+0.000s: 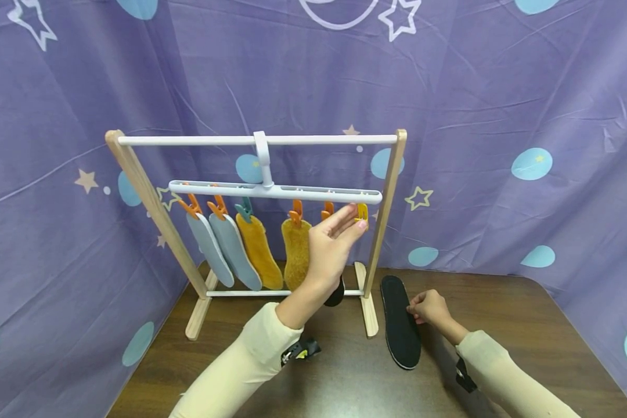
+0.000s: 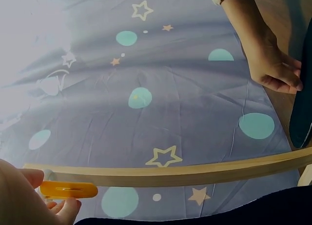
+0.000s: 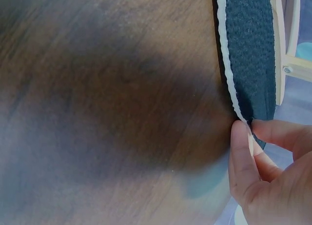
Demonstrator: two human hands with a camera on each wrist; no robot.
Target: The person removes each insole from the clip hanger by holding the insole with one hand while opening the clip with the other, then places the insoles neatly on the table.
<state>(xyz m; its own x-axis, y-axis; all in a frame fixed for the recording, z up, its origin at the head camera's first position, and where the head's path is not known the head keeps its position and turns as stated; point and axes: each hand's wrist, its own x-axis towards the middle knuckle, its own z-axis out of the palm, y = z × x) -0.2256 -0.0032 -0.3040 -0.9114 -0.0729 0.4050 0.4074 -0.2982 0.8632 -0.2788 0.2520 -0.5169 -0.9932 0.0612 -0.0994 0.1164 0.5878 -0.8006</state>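
Fingers and thumb of the left hand (image 1: 331,247) are brought together on a yellow plastic clothespin (image 1: 363,212), which is held between one and two o'clock from the hand's middle, just under the three-o'clock end of a white plastic hanger (image 1: 321,193). By the right hand (image 1: 431,307), at four o'clock from the left, the three-o'clock edge of a long black insole with a pale rim (image 1: 400,325) is pinched between thumb and fingers. That insole is laid on a brown wood-grain table (image 1: 507,325), its length running roughly from twelve to six; whether the pinched edge is raised cannot be told.

At six o'clock from the left hand, a second black insole (image 1: 337,295) is mostly hidden from the head view; at twelve, an orange plastic clothespin (image 1: 327,209) is partly covered. Toward nine, two fuzzy mustard-yellow insoles (image 1: 294,249) and, beyond them, two flat grey insoles (image 1: 235,252) are hung by clothespins. The hanger is hooked over the white top rod (image 1: 324,140) of a pale wooden rack (image 1: 389,197).
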